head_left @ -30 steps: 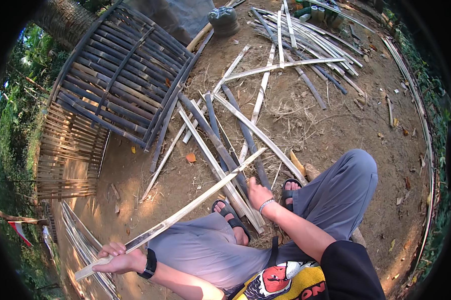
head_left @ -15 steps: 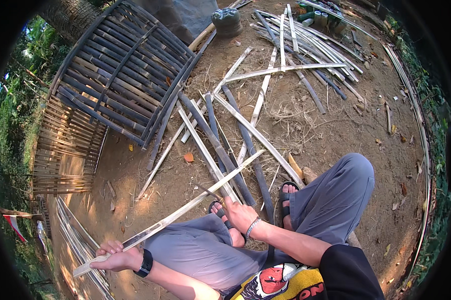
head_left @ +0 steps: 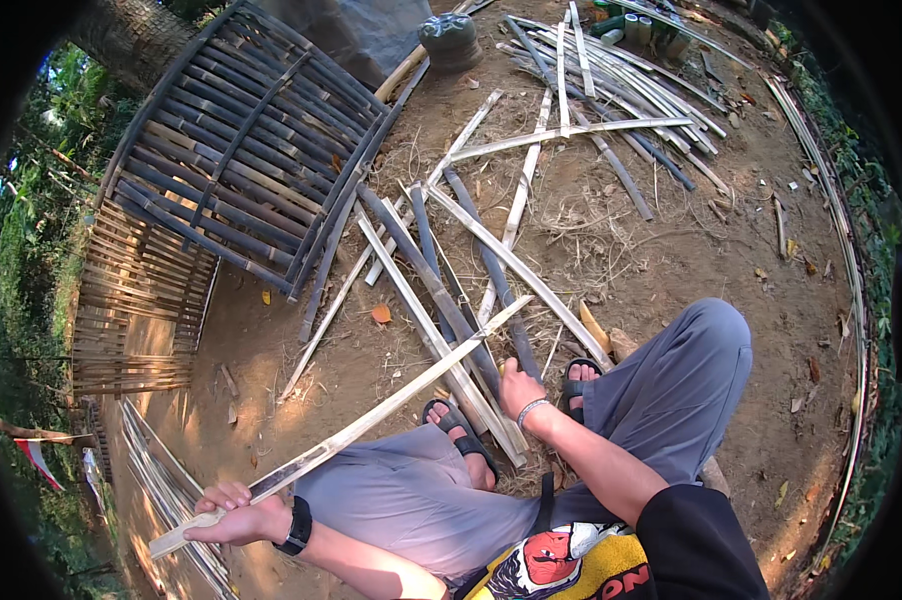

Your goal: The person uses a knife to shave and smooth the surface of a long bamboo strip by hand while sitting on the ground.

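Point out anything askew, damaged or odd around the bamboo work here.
Nothing looks damaged. Split pale bamboo strips lie criss-crossed on the bare dirt ground, an orange leaf among them. The left hand grips one long pale bamboo strip.

bamboo strip [head_left: 371,425]: long, pale, flat split slat, running diagonally from lower left toward frame centre
dark bamboo piece [head_left: 491,280]: grey-blue, lying on the dirt at centre

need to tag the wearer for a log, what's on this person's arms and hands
Both forearms are bare, and no gloves are worn. The left hand has a black watch with a wide strap on its wrist. The right hand has a thin silver bracelet. A black sleeve covers the right upper arm.
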{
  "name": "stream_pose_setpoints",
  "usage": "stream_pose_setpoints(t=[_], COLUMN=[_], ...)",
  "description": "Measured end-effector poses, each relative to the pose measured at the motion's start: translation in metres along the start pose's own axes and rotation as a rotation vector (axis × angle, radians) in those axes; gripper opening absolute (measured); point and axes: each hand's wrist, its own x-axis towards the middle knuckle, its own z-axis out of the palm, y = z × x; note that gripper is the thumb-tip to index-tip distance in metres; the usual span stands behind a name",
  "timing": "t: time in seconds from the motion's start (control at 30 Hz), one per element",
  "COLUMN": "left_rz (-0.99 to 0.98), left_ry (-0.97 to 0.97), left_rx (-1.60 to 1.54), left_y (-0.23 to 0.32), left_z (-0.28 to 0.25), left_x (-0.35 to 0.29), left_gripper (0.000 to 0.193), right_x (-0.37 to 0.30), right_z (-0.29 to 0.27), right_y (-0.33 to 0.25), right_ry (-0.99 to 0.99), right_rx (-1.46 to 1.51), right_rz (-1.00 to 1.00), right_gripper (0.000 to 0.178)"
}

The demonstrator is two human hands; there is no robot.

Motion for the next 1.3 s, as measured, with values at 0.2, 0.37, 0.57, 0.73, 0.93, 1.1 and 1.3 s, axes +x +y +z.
stream_pose_setpoints(t=[0.2, 0.37, 0.57, 0.73, 0.93, 1.1, 1.3], left_rz=[0.024, -0.009, -0.025, -0.012, -0.050, -0.022, 0.011], left_ry=[-0.060, -0.189, -0.388, -0.373, -0.424, -0.408, -0.425], left_rx=[-0.027, -0.120, -0.257, -0.208, -0.291, -0.285, -0.260], left_y=[0.007, -0.001, 0.013, 0.009, 0.011, 0.013, 0.015], left_z=[-0.011, -0.013, -0.013, -0.018, -0.016, -0.015, -0.018], left_x=[0.005, 0.010, -0.004, 0.002, -0.002, -0.005, -0.005], left_gripper=[0.054, 0.056, 0.056, 0.055, 0.055, 0.054, 0.054], right_x=[-0.052, -0.009, -0.030, -0.052, -0.035, -0.060, -0.046], right_z=[-0.021, -0.022, -0.031, -0.027, -0.023, -0.035, -0.039], right_y=[-0.082, -0.030, -0.049, -0.067, -0.033, -0.069, -0.064], right_ry=[-0.212, -0.079, -0.162, -0.150, -0.118, -0.157, -0.202], right_rx=[0.049, 0.014, -0.026, 0.044, -0.089, -0.117, -0.062], right_rz=[-0.344, -0.059, -0.272, -0.288, -0.203, -0.289, -0.228], right_gripper=[0.026, 0.023, 0.022, 0.021, 0.022, 0.020, 0.019])
